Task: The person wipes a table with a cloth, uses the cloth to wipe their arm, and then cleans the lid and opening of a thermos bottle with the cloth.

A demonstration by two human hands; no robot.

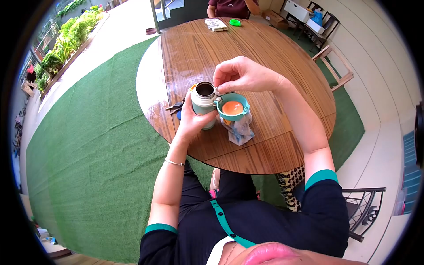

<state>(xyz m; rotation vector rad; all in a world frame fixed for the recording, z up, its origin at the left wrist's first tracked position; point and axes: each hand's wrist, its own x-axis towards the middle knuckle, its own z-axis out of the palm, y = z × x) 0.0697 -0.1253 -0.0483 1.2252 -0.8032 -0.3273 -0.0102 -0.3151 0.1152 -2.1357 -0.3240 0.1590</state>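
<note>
My left hand (pixel 194 123) is wrapped round a thermos bottle (pixel 204 104) that stands open at the top, its dark inside showing. Hinged beside its neck hangs a teal lid (pixel 234 106), flipped open, with an orange inner side. Above the hinge, my right hand (pixel 240 75) is closed with thumb and fingers pinched together on something small and pale that I cannot make out. A crumpled cloth (pixel 240 132) with blue marks lies under the lid. Left of the bottle, partly behind it, are pliers (pixel 175 106) with dark handles.
On the far side of the round wooden table (pixel 274 57) lie a folded cloth (pixel 216 24) and a green ring-shaped item (pixel 235 22), near a seated person (pixel 232 8). A wooden stool (pixel 336 70) stands at the right, and a metal-framed chair (pixel 364 212) is nearer me.
</note>
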